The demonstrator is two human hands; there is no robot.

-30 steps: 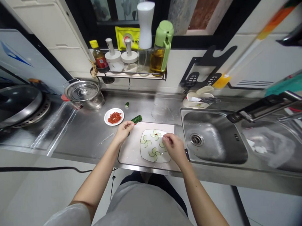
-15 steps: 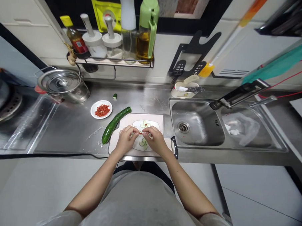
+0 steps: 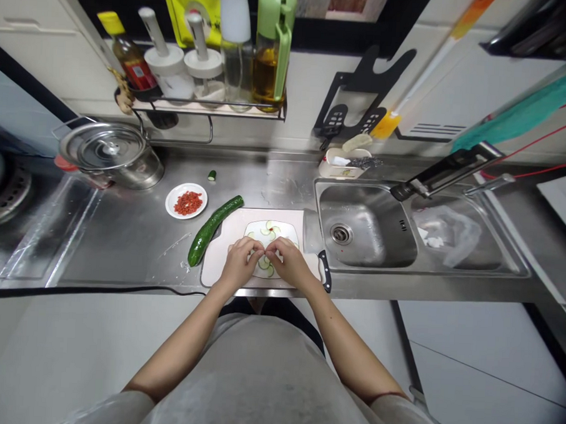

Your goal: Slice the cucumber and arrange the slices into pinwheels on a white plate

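Observation:
My left hand (image 3: pixel 239 261) and my right hand (image 3: pixel 289 262) meet fingertip to fingertip over a square white plate (image 3: pixel 285 228) with cucumber slices (image 3: pixel 264 263) laid in pinwheel shapes. Both hands are pinched closed; what they hold is too small to make out. The plate sits on a pale cutting board (image 3: pixel 225 247). A whole cucumber (image 3: pixel 213 228) lies slanted at the board's left edge. A small white dish of red bits (image 3: pixel 186 201) stands further left.
A knife with a black handle (image 3: pixel 325 271) lies at the board's right edge beside the steel sink (image 3: pixel 371 231). A lidded pot (image 3: pixel 108 153) stands at the left, a bottle rack (image 3: pixel 207 105) on the back wall. A cucumber end (image 3: pixel 212 175) lies behind the dish.
My left hand left the cucumber's end and joined my right hand over the plate. The view tilted down, so the whole cucumber now shows.

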